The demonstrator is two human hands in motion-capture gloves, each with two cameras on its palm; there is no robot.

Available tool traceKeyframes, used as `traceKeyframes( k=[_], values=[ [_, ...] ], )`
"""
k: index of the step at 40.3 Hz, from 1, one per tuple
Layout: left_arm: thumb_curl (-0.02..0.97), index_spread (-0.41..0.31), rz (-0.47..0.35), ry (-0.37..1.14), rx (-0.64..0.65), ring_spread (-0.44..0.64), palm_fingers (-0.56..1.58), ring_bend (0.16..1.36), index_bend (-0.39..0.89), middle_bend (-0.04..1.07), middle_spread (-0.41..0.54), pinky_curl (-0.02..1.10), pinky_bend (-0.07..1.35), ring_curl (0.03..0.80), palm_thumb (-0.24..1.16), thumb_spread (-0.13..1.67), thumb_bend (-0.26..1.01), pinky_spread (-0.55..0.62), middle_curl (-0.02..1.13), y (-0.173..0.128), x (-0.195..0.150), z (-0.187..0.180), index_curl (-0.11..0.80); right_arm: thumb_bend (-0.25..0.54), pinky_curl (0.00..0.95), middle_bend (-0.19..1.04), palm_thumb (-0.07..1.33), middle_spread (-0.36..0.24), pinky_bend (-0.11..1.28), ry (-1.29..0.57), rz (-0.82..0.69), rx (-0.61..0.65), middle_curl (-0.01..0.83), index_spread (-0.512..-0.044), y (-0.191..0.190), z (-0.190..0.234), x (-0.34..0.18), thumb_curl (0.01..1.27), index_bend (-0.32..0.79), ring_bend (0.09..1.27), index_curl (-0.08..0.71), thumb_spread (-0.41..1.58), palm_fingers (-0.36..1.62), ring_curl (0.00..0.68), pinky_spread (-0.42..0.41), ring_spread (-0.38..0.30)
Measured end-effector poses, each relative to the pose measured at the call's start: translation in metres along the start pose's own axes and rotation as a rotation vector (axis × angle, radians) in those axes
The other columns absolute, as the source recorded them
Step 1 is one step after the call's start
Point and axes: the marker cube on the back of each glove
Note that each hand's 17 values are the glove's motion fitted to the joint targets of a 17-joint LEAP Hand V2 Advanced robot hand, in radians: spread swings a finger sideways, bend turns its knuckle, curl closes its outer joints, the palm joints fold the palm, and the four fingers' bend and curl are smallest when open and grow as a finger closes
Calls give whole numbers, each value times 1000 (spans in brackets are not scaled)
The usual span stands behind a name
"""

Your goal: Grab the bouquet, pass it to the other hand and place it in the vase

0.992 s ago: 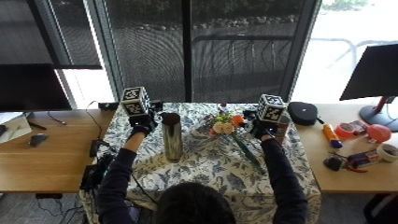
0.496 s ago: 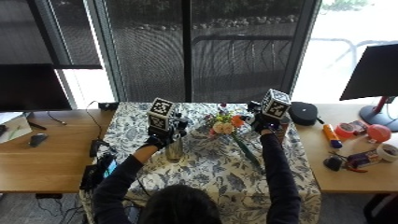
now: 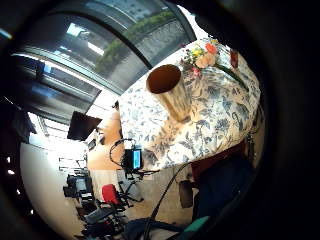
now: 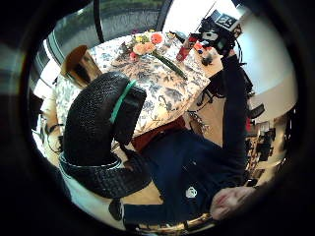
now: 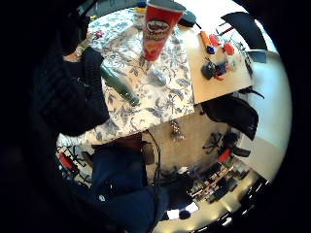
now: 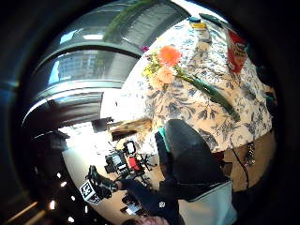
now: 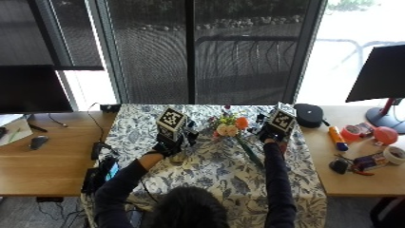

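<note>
The bouquet [image 7: 229, 125], orange and pale flowers on a long green stem [image 7: 252, 153], lies on the flowered tablecloth [image 7: 215, 175] between my hands. My left hand [image 7: 166, 145] hovers in front of the metal vase and hides most of it in the outside view; its fingers hang relaxed and hold nothing. The left palm views show the vase [image 3: 170, 95] upright and free, its mouth open, with the bouquet [image 3: 204, 54] beyond it. My right hand [image 7: 272, 135] floats just right of the stem [image 5: 119, 85], fingers loose and empty. The bouquet [image 6: 164, 65] lies untouched below it.
A red crisp can [image 5: 158, 29] stands by my right hand. A black round case [image 7: 309, 115] sits at the cloth's far right corner. The right desk holds an orange tube [image 7: 335, 138] and small items. A mouse [image 7: 38, 141] lies on the left desk.
My left hand has moved right from the cloth's left side to just in front of the vase. The right hand and the bouquet have stayed where they were.
</note>
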Motion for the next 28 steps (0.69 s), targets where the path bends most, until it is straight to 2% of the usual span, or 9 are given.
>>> traceKeyframes(
  k=[1,2,5,7,10,15,19,23,28],
  values=[
    [254,-29,5,-1,-10,229,317,541,165,213,157,301,255,267,188,1179,5,365,307,0,2,1,332,-22,386,354,506,-27,761,1,14,-30,400,-158,-4,5,1,294,53,685,86,1145,548,353,97,-67],
    [257,-30,10,-3,-21,226,319,537,163,211,153,304,256,268,196,1181,5,361,310,0,3,3,332,-22,386,352,506,-29,757,2,-1,-2,403,-155,-14,7,1,298,62,692,90,1139,555,360,92,-71],
    [259,-32,22,-12,-52,219,322,532,159,205,144,307,249,270,214,1192,1,355,321,2,8,6,334,-22,388,352,506,-33,758,7,-125,242,410,-149,-62,10,-2,304,64,692,92,1130,560,366,79,-81],
    [262,-32,28,-14,-68,216,320,531,153,199,141,310,248,272,226,1196,-1,352,325,3,12,8,333,-24,387,347,503,-35,758,8,-157,335,413,-148,-89,17,-1,307,70,690,95,1124,561,369,73,-86],
    [263,-33,35,-11,-77,212,315,532,156,180,141,314,248,275,237,1202,-6,349,326,4,15,13,334,-19,385,336,510,-34,752,-8,-135,354,414,-146,-120,36,7,314,75,685,101,1118,560,373,66,-90],
    [266,-34,45,-14,-94,208,310,531,148,181,142,320,248,279,250,1212,-9,346,329,4,14,21,332,-14,386,325,527,-35,773,-55,-82,301,418,-141,-168,80,26,325,43,696,94,1118,571,381,45,-102],
    [267,-34,46,-19,-112,208,306,532,151,176,147,324,250,283,255,1215,-12,345,329,1,14,29,332,-14,384,330,544,-38,785,-58,-20,406,424,-135,-170,102,36,335,33,710,83,1116,577,386,21,-111],
    [267,-35,47,-17,-144,213,294,530,153,171,154,330,259,285,263,1216,-13,344,326,2,19,31,332,-6,380,352,578,-40,755,-17,36,522,436,-133,-168,111,36,348,54,702,85,1122,552,390,51,-107],
    [266,-35,64,-5,-141,215,285,536,146,169,159,337,271,289,266,1217,-14,337,324,4,22,31,329,2,367,356,631,-40,718,4,33,535,442,-134,-174,122,29,364,83,688,98,1131,551,390,90,-106]
  ],
)
